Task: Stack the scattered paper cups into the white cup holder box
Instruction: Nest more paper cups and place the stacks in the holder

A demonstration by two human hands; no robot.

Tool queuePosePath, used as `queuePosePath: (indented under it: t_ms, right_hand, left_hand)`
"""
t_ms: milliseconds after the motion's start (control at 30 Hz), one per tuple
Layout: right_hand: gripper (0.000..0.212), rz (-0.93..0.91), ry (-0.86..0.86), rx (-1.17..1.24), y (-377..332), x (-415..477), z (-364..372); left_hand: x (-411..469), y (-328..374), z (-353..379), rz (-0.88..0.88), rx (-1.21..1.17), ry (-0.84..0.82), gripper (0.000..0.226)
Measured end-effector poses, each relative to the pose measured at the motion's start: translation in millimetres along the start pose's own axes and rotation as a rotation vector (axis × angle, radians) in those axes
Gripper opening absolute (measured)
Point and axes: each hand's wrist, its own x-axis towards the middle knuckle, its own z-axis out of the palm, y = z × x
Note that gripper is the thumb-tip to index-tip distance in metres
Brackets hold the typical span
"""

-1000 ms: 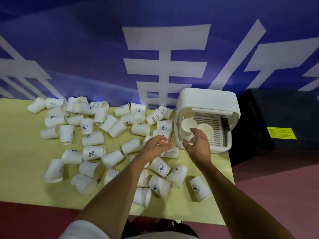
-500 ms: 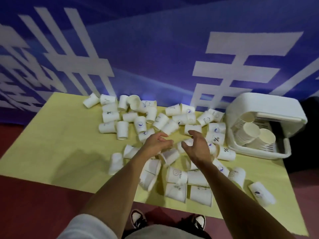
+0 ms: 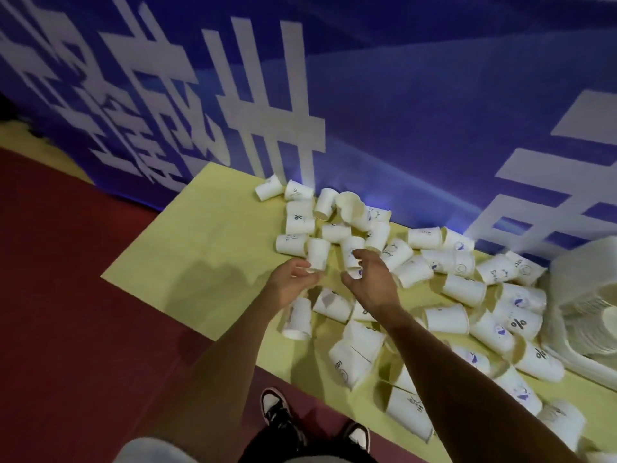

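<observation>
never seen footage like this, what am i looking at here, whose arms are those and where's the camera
No machine here: a person wears a camera on the head, looking down, so the arms are their own. The left hand and right hand reach over a yellow table strewn with paper cups, many on their sides. The white cup holder box at the right edge holds stacked cups. The left hand is empty; the right curves round a cup, but blur hides whether it grips.

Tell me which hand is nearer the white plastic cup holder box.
Right. The right hand is left of the white plastic cup holder box, the left hand farther left still.
</observation>
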Motion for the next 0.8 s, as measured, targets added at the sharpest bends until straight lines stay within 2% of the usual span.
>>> queuePosePath:
  t_ms: [433, 533, 800]
  right_hand:
    - [0.061, 0.116, 0.018, -0.045, -72, 98, 91]
    - [0.061, 0.175, 0.013, -0.064, -77, 114, 104]
    - [0.057, 0.145, 0.004, -0.134, -87, 166, 129]
  left_hand:
    - [127, -15, -121, -0.008, 0.026, -0.064, 0.04]
    - [154, -13, -135, -0.024, 0.05, -0.083, 0.043]
    - [211, -11, -151, -0.049, 0.068, -0.113, 0.038]
